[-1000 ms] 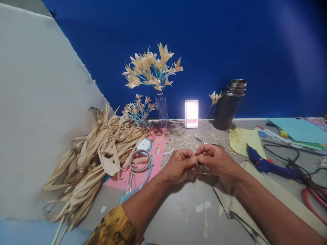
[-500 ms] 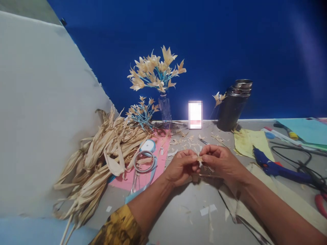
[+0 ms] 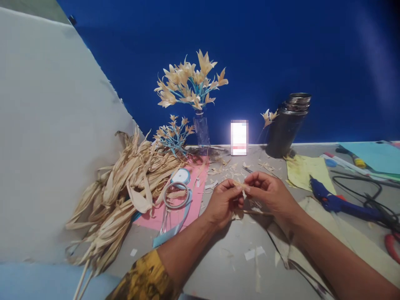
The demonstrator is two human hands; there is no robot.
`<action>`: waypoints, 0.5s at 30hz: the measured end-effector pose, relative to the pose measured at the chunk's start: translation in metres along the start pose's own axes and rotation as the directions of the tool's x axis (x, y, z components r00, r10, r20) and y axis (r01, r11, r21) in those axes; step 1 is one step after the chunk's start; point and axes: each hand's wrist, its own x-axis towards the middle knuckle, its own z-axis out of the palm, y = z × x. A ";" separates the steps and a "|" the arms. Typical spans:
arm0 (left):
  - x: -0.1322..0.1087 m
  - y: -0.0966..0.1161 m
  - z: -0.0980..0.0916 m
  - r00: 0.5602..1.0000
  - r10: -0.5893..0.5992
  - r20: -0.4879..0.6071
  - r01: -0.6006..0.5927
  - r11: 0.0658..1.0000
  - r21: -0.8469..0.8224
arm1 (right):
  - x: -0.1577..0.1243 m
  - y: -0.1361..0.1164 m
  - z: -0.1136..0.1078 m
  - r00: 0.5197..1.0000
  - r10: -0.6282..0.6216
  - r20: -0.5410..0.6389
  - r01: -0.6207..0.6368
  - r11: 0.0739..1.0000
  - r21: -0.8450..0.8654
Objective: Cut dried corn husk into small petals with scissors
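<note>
Between the fingertips of both hands is a small piece of pale dried husk (image 3: 240, 184), mostly covered by the fingers. My left hand (image 3: 225, 199) pinches it from the left, fingers curled. From the right, my right hand (image 3: 267, 191) pinches the same piece between thumb and forefinger. Under the hands, scraps of husk and a thin strip lie on the grey table (image 3: 225, 266). Behind them stands a clear bottle (image 3: 202, 131) holding husk flowers (image 3: 190, 81) on blue stems. A bunch of smaller flowers (image 3: 175, 135) sits at its left.
A heap of dried husks (image 3: 125, 187) lies left, beside a ribbon spool (image 3: 180, 177) and a ring-shaped roll (image 3: 176, 195) on pink paper (image 3: 150, 218). Right are a blue glue gun (image 3: 340, 202), its black cable, and yellow paper (image 3: 308, 171). A dark flask (image 3: 286, 129) and a lit screen (image 3: 239, 139) stand behind.
The husk piece now shows higher between my fingertips, and my fingers have shifted slightly around it. Both hands stay together in nearly the same place. The view has tilted a little.
</note>
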 end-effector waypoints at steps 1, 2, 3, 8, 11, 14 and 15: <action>0.001 0.001 -0.001 1.000 -0.005 -0.012 0.005 1.000 -0.006 | 0.002 0.001 -0.002 1.000 0.001 0.007 -0.001 0.999 -0.039; 0.002 0.001 -0.001 1.000 -0.010 -0.029 0.010 1.000 -0.017 | 0.005 0.001 -0.006 1.000 0.006 0.017 -0.004 0.995 -0.096; 0.003 0.002 -0.002 0.999 -0.014 -0.048 0.012 0.999 -0.030 | 0.008 0.001 -0.012 1.000 0.004 0.017 -0.001 0.984 -0.180; 0.006 0.005 -0.005 0.994 -0.026 -0.103 0.019 0.998 -0.065 | 0.029 0.000 -0.066 0.956 -0.202 -0.214 -0.099 0.465 -0.880; 0.008 0.007 -0.006 0.992 -0.038 -0.118 0.031 0.998 -0.062 | 0.035 0.006 -0.088 0.963 -0.167 -0.211 -0.149 0.325 -0.934; 0.008 0.009 -0.006 0.988 -0.041 -0.147 0.032 0.997 -0.067 | 0.037 0.019 -0.092 0.986 -0.094 -0.137 -0.105 0.286 -0.952; 0.008 0.010 -0.006 0.988 -0.044 -0.149 0.034 0.997 -0.068 | 0.037 0.023 -0.092 0.990 -0.075 -0.122 -0.096 0.279 -0.955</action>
